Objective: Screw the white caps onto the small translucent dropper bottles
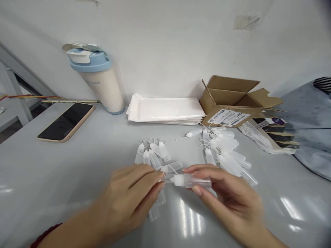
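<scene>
My right hand (230, 196) holds a small translucent squeeze bottle (198, 181) on its side between thumb and fingers. The bottle's white neck and thin needle tip point left. At the tip's end my left hand (134, 193) is closed in a pinch on the small white cap (161, 179), mostly hidden by the fingers. A thin strap loops between the cap and the bottle's neck. Similar bottles (155, 160) lie in a loose group behind and beneath my left hand. Another pile of these bottles (227, 148) lies beyond my right hand.
Against the wall stand a cream tumbler (103, 86) with a blue lid, a stack of white packets (168, 109) and an open cardboard box (227, 100). A phone (67, 122) lies at the left. At the right are a plastic-wrapped tray (271, 134) and a person's grey clothing (307, 117).
</scene>
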### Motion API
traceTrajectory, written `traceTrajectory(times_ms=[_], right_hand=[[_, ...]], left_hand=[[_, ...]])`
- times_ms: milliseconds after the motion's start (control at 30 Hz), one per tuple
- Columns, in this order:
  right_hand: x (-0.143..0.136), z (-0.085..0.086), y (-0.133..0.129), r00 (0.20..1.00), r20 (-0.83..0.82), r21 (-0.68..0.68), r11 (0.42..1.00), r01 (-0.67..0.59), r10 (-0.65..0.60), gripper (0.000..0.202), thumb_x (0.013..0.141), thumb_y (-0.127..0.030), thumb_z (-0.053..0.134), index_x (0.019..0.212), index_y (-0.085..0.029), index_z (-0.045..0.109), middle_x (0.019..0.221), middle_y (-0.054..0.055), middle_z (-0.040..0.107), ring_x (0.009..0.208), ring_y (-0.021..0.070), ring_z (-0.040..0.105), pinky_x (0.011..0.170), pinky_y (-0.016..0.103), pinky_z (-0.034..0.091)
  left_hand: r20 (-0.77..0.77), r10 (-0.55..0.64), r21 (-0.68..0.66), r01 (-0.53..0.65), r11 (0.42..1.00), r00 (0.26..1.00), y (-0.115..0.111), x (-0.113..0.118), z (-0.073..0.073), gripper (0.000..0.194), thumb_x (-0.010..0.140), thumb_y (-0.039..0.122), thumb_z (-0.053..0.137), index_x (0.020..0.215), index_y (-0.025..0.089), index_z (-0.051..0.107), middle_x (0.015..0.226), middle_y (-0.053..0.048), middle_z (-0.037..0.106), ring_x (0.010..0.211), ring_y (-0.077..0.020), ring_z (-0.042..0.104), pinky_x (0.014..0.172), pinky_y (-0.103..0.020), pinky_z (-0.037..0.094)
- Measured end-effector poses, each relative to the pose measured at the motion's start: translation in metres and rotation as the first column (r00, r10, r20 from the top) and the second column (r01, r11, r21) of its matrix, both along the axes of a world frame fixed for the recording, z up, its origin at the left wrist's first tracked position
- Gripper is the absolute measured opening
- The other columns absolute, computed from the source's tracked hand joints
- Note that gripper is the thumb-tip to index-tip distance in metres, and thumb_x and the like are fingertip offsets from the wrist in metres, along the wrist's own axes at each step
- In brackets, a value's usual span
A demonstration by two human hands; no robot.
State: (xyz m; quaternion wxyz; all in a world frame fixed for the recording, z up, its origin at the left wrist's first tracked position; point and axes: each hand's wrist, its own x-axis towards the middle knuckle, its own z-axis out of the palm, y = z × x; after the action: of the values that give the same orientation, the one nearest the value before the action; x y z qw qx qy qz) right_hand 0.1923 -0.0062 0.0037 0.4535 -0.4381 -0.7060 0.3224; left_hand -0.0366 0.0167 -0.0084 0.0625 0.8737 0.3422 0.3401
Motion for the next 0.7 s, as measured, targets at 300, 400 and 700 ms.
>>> traceTrajectory(times_ms=[300,400,700], right_hand=[[0.001,0.001,-0.001,0.999,-0.037,-0.061,0.998,-0.027,0.025,0.029,0.084,-0.010,0.066,0.108,-0.027,0.065,0.101,0.004,0.073,0.090,0.0179,0.070,0.070,0.024,0.060],[0.001,0.000,0.000,0.993,-0.118,-0.137,0.990,-0.034,0.017,0.027,0.087,-0.012,0.064,0.109,-0.027,0.065,0.091,0.002,0.074,0.072,0.0129,0.070,0.063,0.020,0.060],[0.002,0.003,0.003,0.998,-0.056,-0.211,0.977,-0.008,-0.003,0.024,0.078,-0.015,0.074,0.098,-0.027,0.069,0.084,-0.001,0.071,0.062,0.0111,0.064,0.052,0.017,0.054]], left_hand=[[0.138,0.027,-0.240,0.007,0.971,0.990,0.001,0.001,0.017,0.017,0.092,0.012,0.049,0.087,0.020,0.062,0.072,0.004,0.068,0.058,-0.0085,0.062,0.054,-0.018,0.047],[0.147,0.044,-0.195,-0.015,0.981,0.988,0.001,0.001,0.019,0.015,0.090,0.011,0.050,0.088,0.019,0.063,0.073,0.004,0.069,0.059,-0.0076,0.063,0.056,-0.015,0.049],[0.174,0.074,-0.206,-0.037,0.978,0.982,-0.002,0.002,0.021,0.015,0.090,0.010,0.050,0.086,0.019,0.062,0.076,0.002,0.070,0.052,-0.0056,0.057,0.054,-0.013,0.048]])
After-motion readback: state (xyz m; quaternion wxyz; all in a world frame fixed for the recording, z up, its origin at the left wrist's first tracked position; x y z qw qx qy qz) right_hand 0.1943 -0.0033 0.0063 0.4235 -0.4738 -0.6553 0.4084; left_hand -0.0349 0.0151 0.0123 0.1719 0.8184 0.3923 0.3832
